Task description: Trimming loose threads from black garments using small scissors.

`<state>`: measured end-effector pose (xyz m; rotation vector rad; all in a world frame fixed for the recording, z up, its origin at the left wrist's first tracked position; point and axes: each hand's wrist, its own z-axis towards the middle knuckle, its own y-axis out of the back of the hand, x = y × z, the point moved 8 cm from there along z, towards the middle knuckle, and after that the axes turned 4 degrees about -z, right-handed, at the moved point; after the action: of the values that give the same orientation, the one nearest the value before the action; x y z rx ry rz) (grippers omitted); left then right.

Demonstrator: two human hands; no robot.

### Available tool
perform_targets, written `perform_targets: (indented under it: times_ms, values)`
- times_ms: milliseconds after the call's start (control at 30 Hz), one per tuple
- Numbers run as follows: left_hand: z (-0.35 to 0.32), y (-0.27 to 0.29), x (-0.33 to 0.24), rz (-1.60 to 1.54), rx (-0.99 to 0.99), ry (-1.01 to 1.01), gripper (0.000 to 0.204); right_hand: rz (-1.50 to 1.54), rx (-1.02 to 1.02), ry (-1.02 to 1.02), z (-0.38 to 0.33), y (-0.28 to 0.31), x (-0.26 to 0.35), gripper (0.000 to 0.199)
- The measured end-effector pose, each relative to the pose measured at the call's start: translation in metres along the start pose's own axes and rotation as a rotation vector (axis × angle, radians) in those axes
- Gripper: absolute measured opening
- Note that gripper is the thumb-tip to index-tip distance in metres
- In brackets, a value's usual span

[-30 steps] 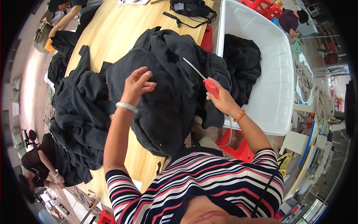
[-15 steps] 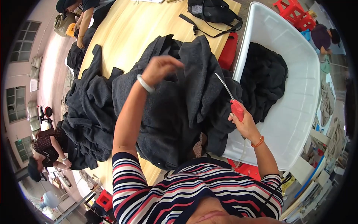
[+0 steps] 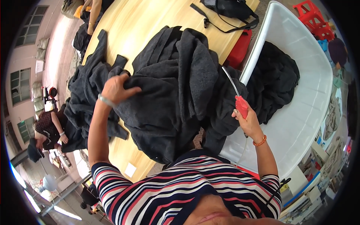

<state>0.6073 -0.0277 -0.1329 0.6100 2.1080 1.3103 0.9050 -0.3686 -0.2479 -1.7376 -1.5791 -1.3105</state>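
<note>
Across the pale wooden table (image 3: 142, 26) I look down through the head camera on a large heap of charcoal cloth (image 3: 161, 97), bunched at the near edge in front of the wearer's striped top (image 3: 180, 180). The left hand (image 3: 117, 89) is at the heap's upper left side, thumb stretched well away from the fingers; the fingertips meet the dark folds, but I cannot tell whether they grip any. A pale bangle (image 3: 107, 101) circles that wrist. The right hand (image 3: 248, 120), with an orange bead bracelet (image 3: 260, 141) at its wrist, is wrapped around a red-handled tool (image 3: 241, 106). I see its thin metal rod (image 3: 230, 80) point up and to the left, in front of the heap's right side; a thin cord (image 3: 243, 152) hangs below the hand.

To the right, a white tub (image 3: 303, 108) holds more dark cloth (image 3: 279, 80). Left of the heap lie other dark garments (image 3: 88, 88), and a black bag (image 3: 230, 9) rests at the table's far end. A small white slip (image 3: 130, 170) sits near the table's lower edge; it is too small for me to tell whether it is printed. At far left, a co-worker in a dotted top (image 3: 45, 125) has a hand on dark fabric (image 3: 75, 139).
</note>
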Motion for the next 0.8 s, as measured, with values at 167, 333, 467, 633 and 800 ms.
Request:
perform_targets:
  times_ms: [167, 333, 467, 633, 800]
  values:
    - [-0.088, -0.039, -0.09, -0.023, 0.158, -0.144, 0.038, -0.039, -0.006, -0.015, 0.008, -0.002, -0.003, 0.047]
    - [-0.129, -0.111, -0.119, -0.059, 0.219, -0.202, 0.039, -0.059, 0.061, -0.002, 0.013, -0.01, 0.006, 0.048]
    - [-0.132, -0.097, -0.119, -0.136, 0.12, -0.188, 0.038, -0.073, 0.059, 0.028, 0.011, -0.012, 0.012, 0.048]
    - [-0.154, -0.075, -0.102, -0.2, -0.114, -0.187, 0.036, -0.116, 0.099, 0.097, 0.002, -0.023, 0.03, 0.045]
    - [-0.206, -0.082, -0.067, 0.154, -0.241, 0.003, 0.049, -0.151, 0.227, 0.16, -0.024, -0.048, 0.055, 0.045]
